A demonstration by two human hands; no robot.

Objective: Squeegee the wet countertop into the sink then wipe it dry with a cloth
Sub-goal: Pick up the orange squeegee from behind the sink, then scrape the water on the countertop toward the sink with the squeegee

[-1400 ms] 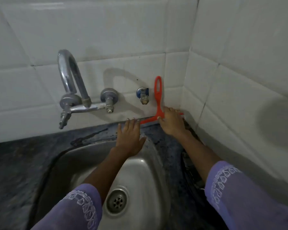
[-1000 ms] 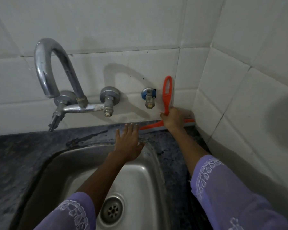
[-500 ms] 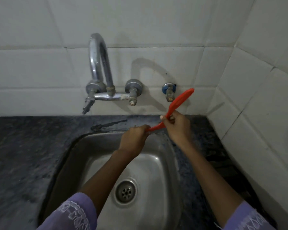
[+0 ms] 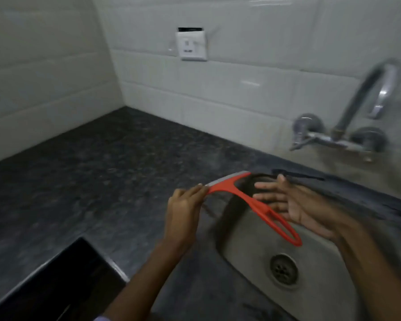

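The red squeegee point(image 4: 245, 200) hangs in the air over the left rim of the steel sink point(image 4: 315, 256), its looped handle pointing down and right. My left hand point(image 4: 183, 209) pinches the left end of its grey blade. Just behind the handle, my right hand point(image 4: 294, 202) is spread with its fingers apart and holds nothing. The dark speckled countertop point(image 4: 97, 172) stretches to the left of the sink up to the tiled corner. No cloth is in view.
A chrome wall tap point(image 4: 347, 126) sticks out above the sink at the right. A white wall socket point(image 4: 191, 45) sits on the back tiles. A dark recess point(image 4: 63, 281) cuts into the counter at the lower left. The view is blurred.
The view has swung left from the right corner to the counter left of the sink. My right hand has let go of the squeegee handle; my left hand now holds the blade end.
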